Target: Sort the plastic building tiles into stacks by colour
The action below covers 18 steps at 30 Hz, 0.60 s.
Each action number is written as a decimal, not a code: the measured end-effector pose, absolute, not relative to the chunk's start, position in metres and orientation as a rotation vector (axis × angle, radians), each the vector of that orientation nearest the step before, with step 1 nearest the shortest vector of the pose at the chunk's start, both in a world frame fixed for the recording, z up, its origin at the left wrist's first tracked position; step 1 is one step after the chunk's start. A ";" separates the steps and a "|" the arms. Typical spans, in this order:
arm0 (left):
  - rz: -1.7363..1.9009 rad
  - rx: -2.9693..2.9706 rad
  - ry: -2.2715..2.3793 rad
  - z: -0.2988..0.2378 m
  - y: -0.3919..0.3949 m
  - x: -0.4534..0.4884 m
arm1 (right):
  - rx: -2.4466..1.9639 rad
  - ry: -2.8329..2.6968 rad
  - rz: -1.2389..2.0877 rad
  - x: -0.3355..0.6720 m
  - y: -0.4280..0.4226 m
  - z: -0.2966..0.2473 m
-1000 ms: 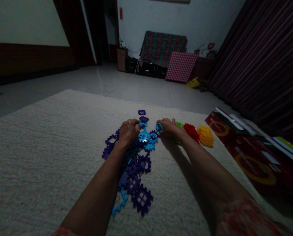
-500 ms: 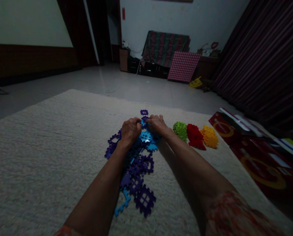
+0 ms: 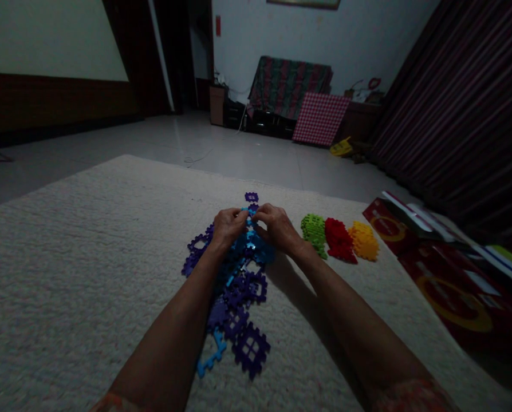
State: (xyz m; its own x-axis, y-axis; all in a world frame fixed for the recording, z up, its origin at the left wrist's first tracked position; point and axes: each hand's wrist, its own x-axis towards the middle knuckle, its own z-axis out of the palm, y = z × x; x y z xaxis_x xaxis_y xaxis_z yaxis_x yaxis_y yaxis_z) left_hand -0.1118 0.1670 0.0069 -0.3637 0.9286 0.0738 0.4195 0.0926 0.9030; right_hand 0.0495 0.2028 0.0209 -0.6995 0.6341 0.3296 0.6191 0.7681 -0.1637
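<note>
My left hand [image 3: 230, 226] is closed, its thumb and fingers pinching a small light-blue interlocking plastic tile [image 3: 250, 220]. From the other side my right hand [image 3: 276, 227] has its bent fingers and thumb on the same tile. Part of the tile is hidden by the fingers. Below both hands lies a heap of blue interlocking tiles [image 3: 258, 249]. Purple interlocking tiles [image 3: 251, 348] with window-like holes spread nearer to me and left of the heap. One purple tile [image 3: 251, 197] lies flat just beyond my hands. A bent blue strip [image 3: 212, 356] lies near my left forearm.
Right of my hands, green tiles [image 3: 313, 233], red tiles [image 3: 340, 240] and yellow tiles [image 3: 364, 240] lie in separate piles on the pale quilted mat [image 3: 88, 274]. Dark red boxes [image 3: 449, 286] stand along the mat's right edge. A checked pink cloth panel [image 3: 322, 118] leans at the back.
My right hand has shifted slightly, its fingers more bent and raised over the blue heap. The left hand stays nearly in place. The view has tilted up a little.
</note>
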 end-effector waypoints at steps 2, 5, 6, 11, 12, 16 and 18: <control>1.267 1.232 1.723 0.004 0.169 -0.112 | -0.918 -2.594 0.066 0.050 0.197 0.023; 1.305 1.207 1.655 0.001 0.170 -0.112 | -0.911 -2.571 0.101 0.049 0.193 0.026; 1.313 1.221 1.651 0.001 0.170 -0.111 | -0.918 -2.574 0.110 0.049 0.193 0.028; 1.330 1.261 1.614 -0.002 0.174 -0.109 | -0.974 -2.643 0.083 0.055 0.204 0.037; 1.347 1.262 1.620 -0.003 0.176 -0.109 | -1.008 -2.642 0.060 0.059 0.209 0.040; 1.399 1.251 1.676 -0.007 0.181 -0.111 | -1.346 -2.607 -0.070 0.082 0.235 0.052; 1.388 1.241 1.680 -0.008 0.181 -0.112 | -1.503 -2.660 -0.094 0.092 0.245 0.054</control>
State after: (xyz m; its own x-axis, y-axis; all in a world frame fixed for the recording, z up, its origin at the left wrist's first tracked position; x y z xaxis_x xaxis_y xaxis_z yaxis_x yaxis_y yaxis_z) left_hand -0.1121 0.1815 -0.0076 -0.3636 0.9264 0.0982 0.2708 0.0042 0.9626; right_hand 0.0922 0.2453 0.0536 -0.5138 0.8516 0.1042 0.8568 0.5155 0.0113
